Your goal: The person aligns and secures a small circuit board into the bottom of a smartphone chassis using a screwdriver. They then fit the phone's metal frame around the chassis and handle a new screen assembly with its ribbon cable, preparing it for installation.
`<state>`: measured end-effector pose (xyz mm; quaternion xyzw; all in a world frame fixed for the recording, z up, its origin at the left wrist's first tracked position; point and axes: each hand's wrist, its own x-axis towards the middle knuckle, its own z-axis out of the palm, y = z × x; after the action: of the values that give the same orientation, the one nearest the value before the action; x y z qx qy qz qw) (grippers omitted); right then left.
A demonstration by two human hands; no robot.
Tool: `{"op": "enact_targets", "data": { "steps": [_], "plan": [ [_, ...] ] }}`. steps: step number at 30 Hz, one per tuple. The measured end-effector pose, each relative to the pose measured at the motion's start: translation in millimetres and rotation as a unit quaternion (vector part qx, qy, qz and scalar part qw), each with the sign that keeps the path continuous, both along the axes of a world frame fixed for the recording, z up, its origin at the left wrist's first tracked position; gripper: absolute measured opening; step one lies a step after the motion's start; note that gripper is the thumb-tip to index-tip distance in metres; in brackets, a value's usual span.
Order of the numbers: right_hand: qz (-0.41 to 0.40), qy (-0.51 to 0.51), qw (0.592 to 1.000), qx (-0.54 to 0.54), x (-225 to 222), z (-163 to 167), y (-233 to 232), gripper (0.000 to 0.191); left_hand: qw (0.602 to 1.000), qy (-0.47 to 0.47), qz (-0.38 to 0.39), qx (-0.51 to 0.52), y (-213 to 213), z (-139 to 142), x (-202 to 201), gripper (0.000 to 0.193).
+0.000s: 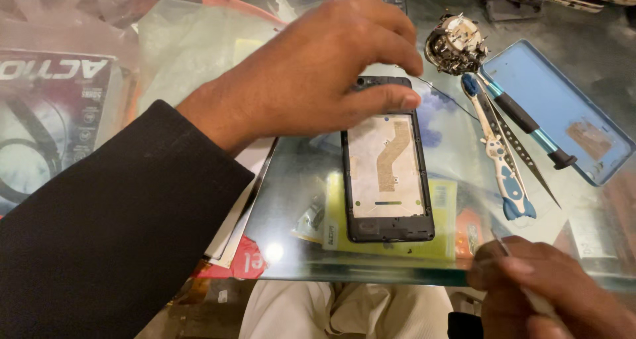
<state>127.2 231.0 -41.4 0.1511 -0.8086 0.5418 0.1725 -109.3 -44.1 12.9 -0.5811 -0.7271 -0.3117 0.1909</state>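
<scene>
in the head view, the glass tabletop (291, 180) ends in a greenish front edge just before the person's lap, and the opened phone frame (387, 173) lies flat near that edge, its lower end close to it. to the frame's right there is a strip of bare glass, then a blue-and-white tool (503, 160), tweezers (523, 157) and a teal-handled screwdriver (527, 123) lying side by side, with a light blue back cover (563, 107) beyond them and a small round metal part (456, 44) above. to the left, plastic sheets and packaging (56, 113) crowd the surface. the left hand (318, 80) reaches across from the left, fingers spread and half curled, fingertips resting on the frame's top end, gripping nothing. the right hand (550, 292) sits at the lower right by the front edge, closed around a thin metal tool (507, 249) whose tip points up toward the frame, well apart from it.
</scene>
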Motion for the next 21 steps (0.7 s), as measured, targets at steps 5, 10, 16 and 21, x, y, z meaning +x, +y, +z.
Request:
{"op": "enact_targets", "data": {
  "steps": [5,10,16,21],
  "plan": [
    [0.015,-0.014,0.947,-0.32,-23,-39,54,0.019,0.992,-0.109,0.069,0.007,-18,2,-10,0.022],
    [-0.067,0.029,0.989,-0.125,-140,-5,128,0.021,0.992,-0.119,0.03,0.019,-14,-8,-13,0.032],
    [0.08,0.013,0.996,-0.031,-254,22,156,0.03,0.985,-0.166,0.029,-0.034,-13,-14,-11,0.069],
    [0.019,-0.027,0.999,0.011,-240,23,153,0.029,0.982,-0.174,0.025,-0.064,-13,-12,-8,0.079]
  ]
}}
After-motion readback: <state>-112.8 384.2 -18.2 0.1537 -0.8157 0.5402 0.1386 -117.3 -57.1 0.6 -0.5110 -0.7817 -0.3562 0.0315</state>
